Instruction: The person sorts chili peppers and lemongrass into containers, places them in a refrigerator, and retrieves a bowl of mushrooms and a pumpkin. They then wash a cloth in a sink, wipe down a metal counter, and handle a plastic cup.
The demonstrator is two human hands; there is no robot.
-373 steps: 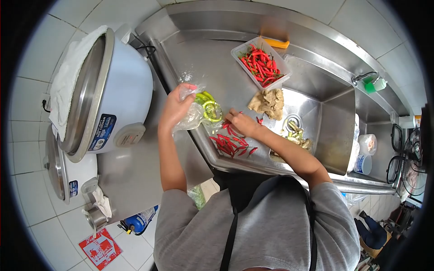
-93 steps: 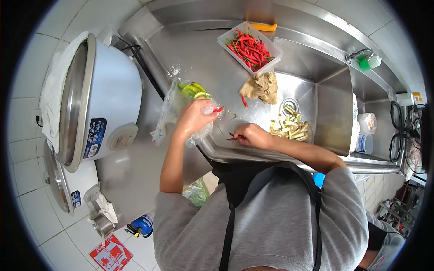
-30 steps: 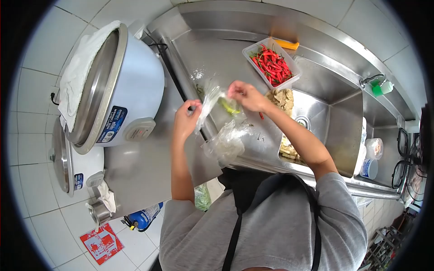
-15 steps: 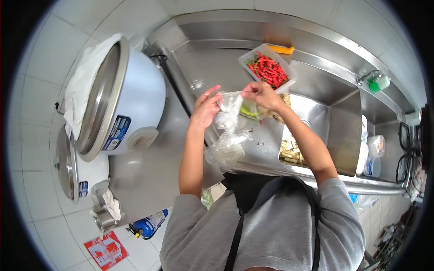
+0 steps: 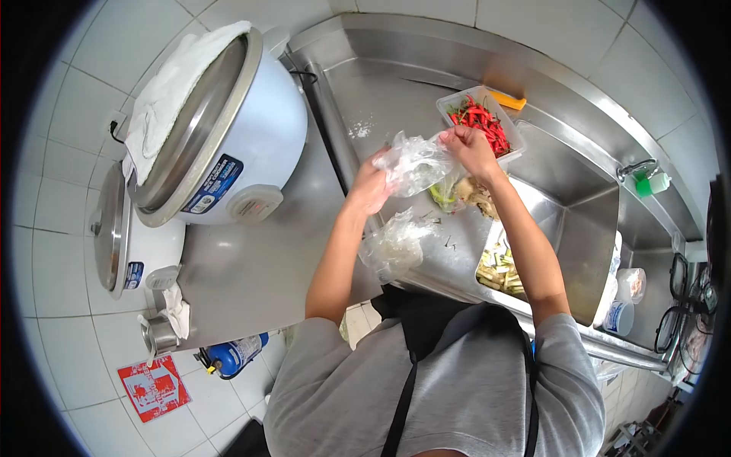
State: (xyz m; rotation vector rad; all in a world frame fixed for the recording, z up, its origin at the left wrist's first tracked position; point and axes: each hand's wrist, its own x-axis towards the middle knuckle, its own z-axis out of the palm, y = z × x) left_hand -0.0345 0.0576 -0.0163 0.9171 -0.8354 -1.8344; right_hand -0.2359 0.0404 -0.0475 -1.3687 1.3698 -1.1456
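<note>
A clear, crumpled plastic bag (image 5: 417, 164) stretches between my two hands over the steel counter. My left hand (image 5: 371, 183) is closed on its left side, with the fingertips partly covered by the film. At its right edge, my right hand (image 5: 470, 151) pinches the bag between thumb and fingers. A second clump of clear plastic (image 5: 396, 245) lies nearer my body on the counter edge. Behind the held bag are green vegetable pieces (image 5: 443, 194) and a pale brown root-like item (image 5: 478, 196), both partly hidden. Beyond my right hand stands a plastic tub (image 5: 520, 143) of red chillies (image 5: 480, 114).
A yellow-orange handle (image 5: 508, 100) lies behind the tub. Cut pale green pieces (image 5: 499, 270) fill a tray beside the sink (image 5: 586, 228). To the left stand a large blue rice cooker (image 5: 266, 122) and a smaller white one (image 5: 164, 244). A green-and-white bottle (image 5: 653, 183) sits by the tap.
The bag, hanging down from my hands before, is now raised and bunched between them. My left hand has shifted its hold on the film. The whole view has swung slightly.
</note>
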